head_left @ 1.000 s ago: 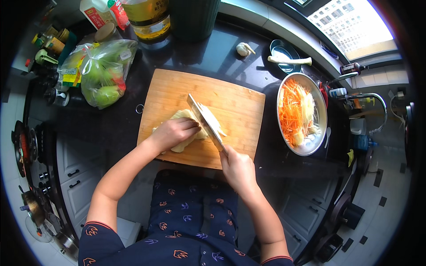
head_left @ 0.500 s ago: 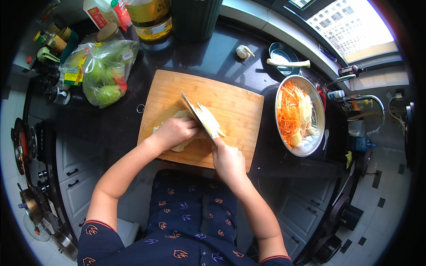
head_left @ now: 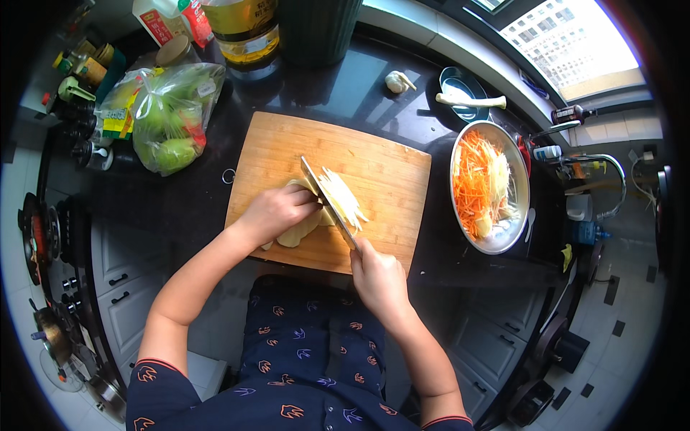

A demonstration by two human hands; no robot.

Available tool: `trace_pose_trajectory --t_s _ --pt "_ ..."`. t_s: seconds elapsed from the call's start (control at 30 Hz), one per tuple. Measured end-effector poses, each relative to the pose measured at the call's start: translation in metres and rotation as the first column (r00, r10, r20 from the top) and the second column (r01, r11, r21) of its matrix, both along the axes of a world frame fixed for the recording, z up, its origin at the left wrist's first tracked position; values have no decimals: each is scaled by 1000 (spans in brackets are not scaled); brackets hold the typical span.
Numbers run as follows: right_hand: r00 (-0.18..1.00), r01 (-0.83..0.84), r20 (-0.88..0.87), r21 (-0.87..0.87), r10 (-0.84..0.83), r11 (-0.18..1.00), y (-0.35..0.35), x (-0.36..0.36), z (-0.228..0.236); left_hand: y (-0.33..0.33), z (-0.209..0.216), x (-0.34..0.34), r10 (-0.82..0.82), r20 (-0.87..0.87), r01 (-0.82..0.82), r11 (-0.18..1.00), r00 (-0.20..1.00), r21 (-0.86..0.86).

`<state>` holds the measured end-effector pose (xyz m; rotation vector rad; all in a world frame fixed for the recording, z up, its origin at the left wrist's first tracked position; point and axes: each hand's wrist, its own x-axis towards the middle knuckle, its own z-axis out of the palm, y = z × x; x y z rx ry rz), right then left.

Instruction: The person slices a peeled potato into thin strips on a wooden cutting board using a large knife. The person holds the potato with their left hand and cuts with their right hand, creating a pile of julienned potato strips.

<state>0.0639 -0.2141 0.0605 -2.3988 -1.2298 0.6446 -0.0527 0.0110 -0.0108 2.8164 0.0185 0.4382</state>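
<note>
On a wooden cutting board (head_left: 287, 144), my left hand (head_left: 277, 212) presses down with curled fingers on pale yellow potato slices (head_left: 295, 235). My right hand (head_left: 379, 279) grips the handle of a kitchen knife (head_left: 334, 210). Its blade slants up and to the left, standing on edge right beside my left fingertips. Thin pale strips (head_left: 345, 197) lie in a loose pile against the blade's right side. The lower part of the slices shows below my left hand; the rest is hidden under the fingers.
Right of the board stands a metal bowl (head_left: 455, 190) of shredded carrot (head_left: 473, 176) and pale shreds. Behind are a garlic bulb (head_left: 397, 82) and a dark dish (head_left: 474, 87) with a pale stick-like thing across it. A plastic bag of green produce (head_left: 169, 118) sits at left.
The knife and my right hand have shifted slightly right and down. The strips beside the blade have spread rightward, and more of the slices shows under my left hand.
</note>
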Motion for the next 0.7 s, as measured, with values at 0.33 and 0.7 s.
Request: trace_pose_trajectory --t_s 0.33,0.7 --pt "994 -61 79 -212 79 975 9 -5 14 1 1 2 13 -39 -14 999 999 -38" --pt "1000 1 -14 9 -1 1000 11 18 -16 -4 7 4 82 57 -81 997 995 -18"
